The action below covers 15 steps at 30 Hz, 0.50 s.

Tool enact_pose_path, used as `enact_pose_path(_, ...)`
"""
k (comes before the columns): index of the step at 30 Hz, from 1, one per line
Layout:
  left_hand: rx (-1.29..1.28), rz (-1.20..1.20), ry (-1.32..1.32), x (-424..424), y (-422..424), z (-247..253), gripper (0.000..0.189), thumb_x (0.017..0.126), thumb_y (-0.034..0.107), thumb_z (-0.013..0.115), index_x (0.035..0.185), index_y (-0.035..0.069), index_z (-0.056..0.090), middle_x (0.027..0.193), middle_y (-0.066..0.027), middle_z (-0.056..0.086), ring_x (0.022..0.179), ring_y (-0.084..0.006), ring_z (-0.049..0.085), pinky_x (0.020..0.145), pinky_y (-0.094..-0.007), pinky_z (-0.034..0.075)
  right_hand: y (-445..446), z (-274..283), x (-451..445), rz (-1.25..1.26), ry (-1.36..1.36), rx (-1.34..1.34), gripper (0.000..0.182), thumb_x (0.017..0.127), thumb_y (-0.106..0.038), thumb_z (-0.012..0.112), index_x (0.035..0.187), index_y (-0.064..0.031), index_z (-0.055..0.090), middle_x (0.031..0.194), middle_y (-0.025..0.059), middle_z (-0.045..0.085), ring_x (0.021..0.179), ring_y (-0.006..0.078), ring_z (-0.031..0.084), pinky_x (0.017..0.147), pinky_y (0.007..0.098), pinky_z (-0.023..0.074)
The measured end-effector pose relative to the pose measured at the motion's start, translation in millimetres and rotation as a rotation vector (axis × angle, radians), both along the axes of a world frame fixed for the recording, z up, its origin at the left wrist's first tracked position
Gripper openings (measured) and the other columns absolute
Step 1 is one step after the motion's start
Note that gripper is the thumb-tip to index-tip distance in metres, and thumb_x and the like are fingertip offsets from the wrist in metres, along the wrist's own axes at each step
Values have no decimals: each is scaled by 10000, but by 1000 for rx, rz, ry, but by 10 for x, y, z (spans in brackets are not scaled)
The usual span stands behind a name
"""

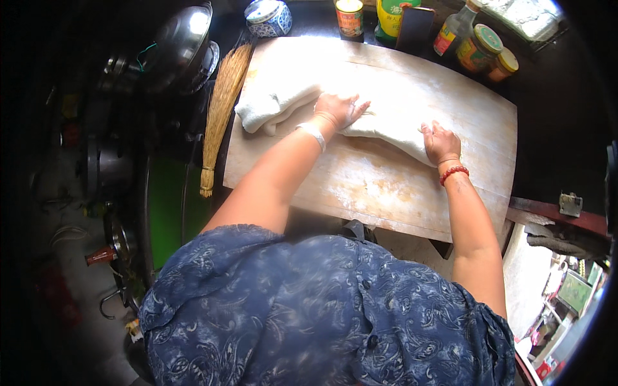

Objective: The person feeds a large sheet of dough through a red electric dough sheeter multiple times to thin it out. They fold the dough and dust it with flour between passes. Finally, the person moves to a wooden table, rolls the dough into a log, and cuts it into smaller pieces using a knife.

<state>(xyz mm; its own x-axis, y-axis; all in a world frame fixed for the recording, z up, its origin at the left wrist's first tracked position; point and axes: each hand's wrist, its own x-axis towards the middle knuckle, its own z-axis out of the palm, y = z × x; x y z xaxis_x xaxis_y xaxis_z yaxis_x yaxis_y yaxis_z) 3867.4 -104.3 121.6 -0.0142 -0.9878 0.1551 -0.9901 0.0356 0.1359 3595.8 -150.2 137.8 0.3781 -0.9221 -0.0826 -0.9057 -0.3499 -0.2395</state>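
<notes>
A long, thick piece of white dough [391,130] lies across a floured wooden board [386,188]. Its left part is folded over in layers [260,113]. My left hand [338,110], with a pale bangle at the wrist, grips the dough near its middle, thumb stretched to the right. At the right end, my right hand [442,144] has its fingers curled over the dough. A red bead bracelet circles that wrist. Strong glare washes out the dough's far edge, and some fingertips are hidden against it.
A straw brush [222,111] lies along the board's left edge. Behind the board stand a blue-and-white jar [268,19], a can [349,18], a green-and-yellow container [387,21], a dark phone-like slab [415,28], a glass bottle [454,29] and lidded jars [479,47]. A shiny metal wok-like vessel [181,48] sits left.
</notes>
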Motion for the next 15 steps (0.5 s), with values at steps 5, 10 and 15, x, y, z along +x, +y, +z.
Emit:
enact_pose_path(5,260,-48,68,24,268,303,415,868,490,398,1070,199,613,1009,-97,636,924,-281,597,847,-383,442,301,99,-69,-3,-59,0,448,878,-473,375,836,-86,596,736,191,637,721,374,617,676,453,490)
enact_pose_path(10,120,-153,-14,-78,763,280,474,865,526,411,1115,171,601,1138,-126,582,1018,-289,559,929,-504,360,935,79,-204,-35,-81,62,455,867,-476,407,900,-82,633,699,164,641,715,349,622,718,460,470)
enact_pose_path(15,-268,-117,106,-677,900,243,402,865,447,457,1073,132,595,1078,-118,567,1011,-300,526,957,-570,264,1073,80,17,101,-331,-380,400,850,-403,460,998,-80,645,1035,159,622,1041,366,524,940,533,309)
